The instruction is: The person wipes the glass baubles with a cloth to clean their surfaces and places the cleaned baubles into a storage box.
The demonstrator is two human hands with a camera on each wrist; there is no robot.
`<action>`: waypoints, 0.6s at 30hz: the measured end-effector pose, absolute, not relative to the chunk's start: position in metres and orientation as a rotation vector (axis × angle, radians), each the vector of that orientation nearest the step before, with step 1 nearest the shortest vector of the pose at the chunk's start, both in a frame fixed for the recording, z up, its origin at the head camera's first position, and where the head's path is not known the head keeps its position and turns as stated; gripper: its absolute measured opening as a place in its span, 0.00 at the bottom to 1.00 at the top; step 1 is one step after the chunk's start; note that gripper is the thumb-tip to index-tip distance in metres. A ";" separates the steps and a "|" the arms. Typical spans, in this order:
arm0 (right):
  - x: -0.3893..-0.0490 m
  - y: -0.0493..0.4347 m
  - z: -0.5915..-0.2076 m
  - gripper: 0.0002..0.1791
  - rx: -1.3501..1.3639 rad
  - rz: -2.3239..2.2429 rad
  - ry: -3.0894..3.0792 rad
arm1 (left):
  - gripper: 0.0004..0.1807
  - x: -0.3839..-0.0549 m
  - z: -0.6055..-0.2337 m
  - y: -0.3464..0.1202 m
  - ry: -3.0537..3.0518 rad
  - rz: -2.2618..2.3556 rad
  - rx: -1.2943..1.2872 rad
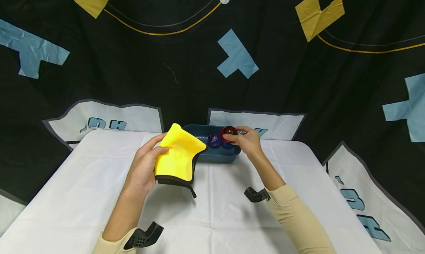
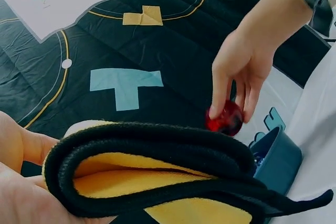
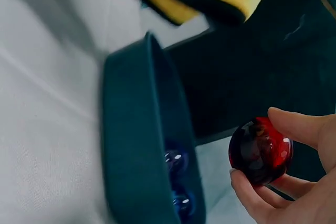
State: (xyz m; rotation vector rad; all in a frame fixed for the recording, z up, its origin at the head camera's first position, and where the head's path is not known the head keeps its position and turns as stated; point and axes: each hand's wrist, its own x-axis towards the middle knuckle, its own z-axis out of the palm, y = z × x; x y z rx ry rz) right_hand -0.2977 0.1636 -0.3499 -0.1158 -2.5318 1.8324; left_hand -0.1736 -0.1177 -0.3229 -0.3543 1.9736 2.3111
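Note:
My left hand (image 1: 145, 165) grips a folded yellow cloth (image 1: 179, 150) with black edging, held up over the table in front of the tray's left part. In the left wrist view the folded layers of the cloth (image 2: 157, 177) show edge-on. My right hand (image 1: 248, 139) pinches a clear red ball (image 3: 261, 151) between thumb and fingers, above the right end of a dark teal tray (image 1: 216, 159). Inside the tray sit a purple ball (image 1: 214, 140) and a blue ball (image 1: 227, 145), the blue one partly hidden beneath the red ball in the head view.
The tray stands near the far edge of a table covered in white cloth (image 1: 206, 209). Behind it hangs a black fabric backdrop (image 1: 186, 80) with blue and yellow shapes. Black wrist mounts (image 1: 144, 236) stick out from both sleeves.

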 end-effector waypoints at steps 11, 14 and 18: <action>-0.336 0.142 -0.388 0.32 -0.065 1.391 -2.808 | 0.29 -0.176 -0.323 -0.125 1.968 2.313 -0.380; -0.339 0.139 -0.395 0.32 -0.028 1.293 -2.872 | 0.29 -0.176 -0.323 -0.126 1.959 2.324 -0.370; -0.341 0.137 -0.399 0.31 -0.014 1.169 -2.952 | 0.29 -0.175 -0.323 -0.126 1.959 2.328 -0.361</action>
